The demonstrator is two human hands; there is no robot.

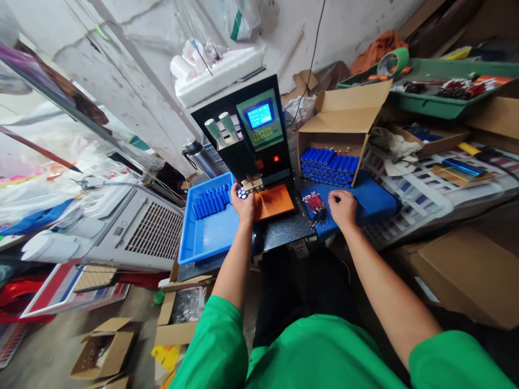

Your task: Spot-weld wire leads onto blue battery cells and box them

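Observation:
My left hand [243, 205] is closed round several blue cylindrical battery cells [241, 193], their white ends showing beneath the head of a black spot welder [259, 183]. Over the blue padded surface [368, 202] on the right, my right hand [344, 208] is curled with thumb and fingers together; whatever it may hold is hidden. Just left of it lies a bundle of red, white and black wire leads [315, 208]. A blue tray [208, 237] beside my left hand holds a row of blue cells [211, 201]. An orange plate [273, 201] lies under the welding head.
Behind my right hand stands an open cardboard box [344, 121] stacked with blue cells. A steel flask [203, 158] is behind the tray. Farther right, a green tray [430, 100] carries wires and a tape roll [393, 61]. Cardboard boxes [103, 346] stand on the floor.

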